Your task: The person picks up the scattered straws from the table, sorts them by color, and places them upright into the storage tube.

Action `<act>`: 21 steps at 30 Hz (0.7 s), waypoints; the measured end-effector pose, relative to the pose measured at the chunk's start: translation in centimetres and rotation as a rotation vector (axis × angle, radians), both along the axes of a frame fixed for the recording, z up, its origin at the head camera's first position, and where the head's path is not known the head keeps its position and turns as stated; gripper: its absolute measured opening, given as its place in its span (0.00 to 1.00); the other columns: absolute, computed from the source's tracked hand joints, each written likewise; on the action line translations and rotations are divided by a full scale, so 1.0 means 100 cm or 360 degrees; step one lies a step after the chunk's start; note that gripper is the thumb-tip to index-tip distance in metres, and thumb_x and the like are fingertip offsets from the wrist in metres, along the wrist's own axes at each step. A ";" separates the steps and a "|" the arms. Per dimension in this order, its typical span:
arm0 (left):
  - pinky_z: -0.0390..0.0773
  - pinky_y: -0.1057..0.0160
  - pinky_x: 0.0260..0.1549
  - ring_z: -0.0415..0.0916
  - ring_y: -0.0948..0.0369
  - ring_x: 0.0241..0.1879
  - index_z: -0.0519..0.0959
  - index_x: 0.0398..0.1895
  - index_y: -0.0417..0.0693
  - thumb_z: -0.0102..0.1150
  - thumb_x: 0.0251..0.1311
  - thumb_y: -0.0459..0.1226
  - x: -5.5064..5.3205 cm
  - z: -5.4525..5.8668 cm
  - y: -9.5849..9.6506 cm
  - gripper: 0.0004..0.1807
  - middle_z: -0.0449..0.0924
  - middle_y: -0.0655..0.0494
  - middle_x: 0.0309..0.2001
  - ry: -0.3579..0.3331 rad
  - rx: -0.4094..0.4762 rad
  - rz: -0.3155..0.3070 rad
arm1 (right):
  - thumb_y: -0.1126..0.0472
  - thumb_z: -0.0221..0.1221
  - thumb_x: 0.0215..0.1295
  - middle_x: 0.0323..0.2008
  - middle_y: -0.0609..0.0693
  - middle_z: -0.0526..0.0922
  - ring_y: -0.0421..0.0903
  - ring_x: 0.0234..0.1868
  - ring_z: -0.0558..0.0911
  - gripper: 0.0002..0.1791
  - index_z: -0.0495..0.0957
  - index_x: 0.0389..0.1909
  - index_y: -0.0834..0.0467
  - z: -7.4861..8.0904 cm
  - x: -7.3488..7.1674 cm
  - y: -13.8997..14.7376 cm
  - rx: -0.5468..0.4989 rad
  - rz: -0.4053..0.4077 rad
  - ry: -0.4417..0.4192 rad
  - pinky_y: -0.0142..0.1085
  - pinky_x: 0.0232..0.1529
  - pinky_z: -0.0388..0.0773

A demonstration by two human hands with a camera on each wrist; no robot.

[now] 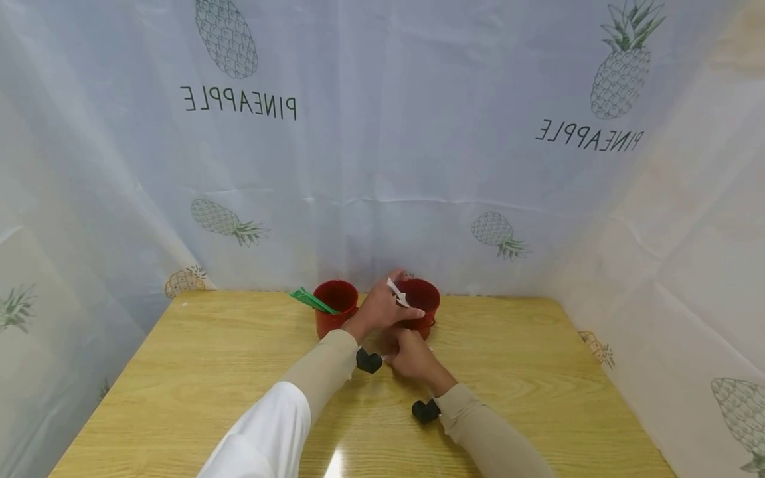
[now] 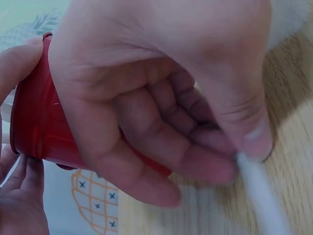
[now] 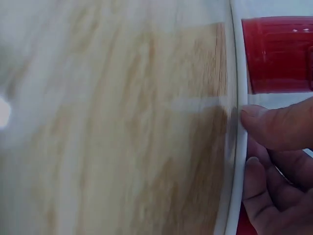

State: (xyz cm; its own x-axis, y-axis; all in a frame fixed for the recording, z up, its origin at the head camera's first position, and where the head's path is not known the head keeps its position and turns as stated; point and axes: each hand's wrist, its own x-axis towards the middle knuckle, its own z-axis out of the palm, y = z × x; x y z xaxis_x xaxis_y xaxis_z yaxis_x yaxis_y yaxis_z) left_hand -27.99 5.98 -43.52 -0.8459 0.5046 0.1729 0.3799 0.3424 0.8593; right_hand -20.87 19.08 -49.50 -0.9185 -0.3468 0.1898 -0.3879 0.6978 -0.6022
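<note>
Two red buckets stand side by side at the table's far edge. My left hand [image 1: 381, 307] is at the right bucket [image 1: 425, 299], its fingers right at the rim [image 2: 17, 107], and grips narrow white strips [image 1: 397, 293] that poke out past its fingers. Below it, in front of that bucket, my right hand [image 1: 412, 355] pinches a thin white stick [image 3: 238, 171] between thumb and fingers. Close up in the left wrist view, this right hand [image 2: 161, 93] covers much of the bucket. A flat green bundle [image 1: 313, 301] leans out of the left bucket [image 1: 331, 325].
Wood-grain table [image 1: 227, 372] lies under everything. A white curtain [image 1: 382, 153] printed with pineapples hangs behind and along both sides, close to the buckets. Black heart-shaped pieces [image 1: 425, 411] sit at both wrists.
</note>
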 end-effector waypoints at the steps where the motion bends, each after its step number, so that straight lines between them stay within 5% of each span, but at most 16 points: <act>1: 0.80 0.49 0.66 0.75 0.51 0.65 0.60 0.77 0.47 0.80 0.54 0.43 0.000 0.000 0.000 0.51 0.76 0.49 0.68 -0.0003 0.0004 -0.0001 | 0.72 0.67 0.53 0.30 0.49 0.81 0.40 0.29 0.74 0.15 0.82 0.43 0.61 0.001 0.000 0.000 0.0038 0.0024 -0.0003 0.31 0.31 0.73; 7: 0.81 0.50 0.65 0.76 0.53 0.64 0.62 0.74 0.49 0.80 0.54 0.43 0.000 -0.001 -0.001 0.48 0.77 0.51 0.66 0.0007 0.0012 -0.0012 | 0.76 0.63 0.52 0.22 0.42 0.73 0.36 0.24 0.68 0.14 0.81 0.36 0.56 0.010 0.000 0.005 0.0335 0.0254 -0.0058 0.28 0.27 0.68; 13: 0.81 0.51 0.65 0.77 0.52 0.63 0.64 0.72 0.47 0.80 0.54 0.44 -0.002 -0.003 -0.001 0.46 0.78 0.50 0.65 0.0044 0.0029 -0.0044 | 0.79 0.59 0.52 0.17 0.40 0.54 0.37 0.20 0.53 0.19 0.68 0.18 0.52 0.024 0.013 0.004 0.0647 0.0405 -0.0171 0.30 0.22 0.52; 21: 0.80 0.50 0.66 0.76 0.52 0.64 0.62 0.74 0.46 0.80 0.54 0.44 -0.002 -0.002 0.000 0.48 0.77 0.50 0.68 0.0008 -0.0002 -0.0024 | 0.80 0.61 0.51 0.18 0.36 0.68 0.34 0.22 0.62 0.16 0.83 0.22 0.54 0.033 0.035 0.023 0.0656 0.0481 -0.0153 0.25 0.24 0.64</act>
State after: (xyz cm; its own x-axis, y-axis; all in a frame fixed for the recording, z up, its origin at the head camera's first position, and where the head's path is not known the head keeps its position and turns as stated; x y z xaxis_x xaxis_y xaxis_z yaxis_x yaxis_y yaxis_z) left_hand -28.20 5.99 -43.68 -0.8375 0.5172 0.1764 0.3892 0.3379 0.8569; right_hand -17.33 21.41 -46.16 -0.7724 -0.6274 -0.0989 -0.5651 0.7499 -0.3439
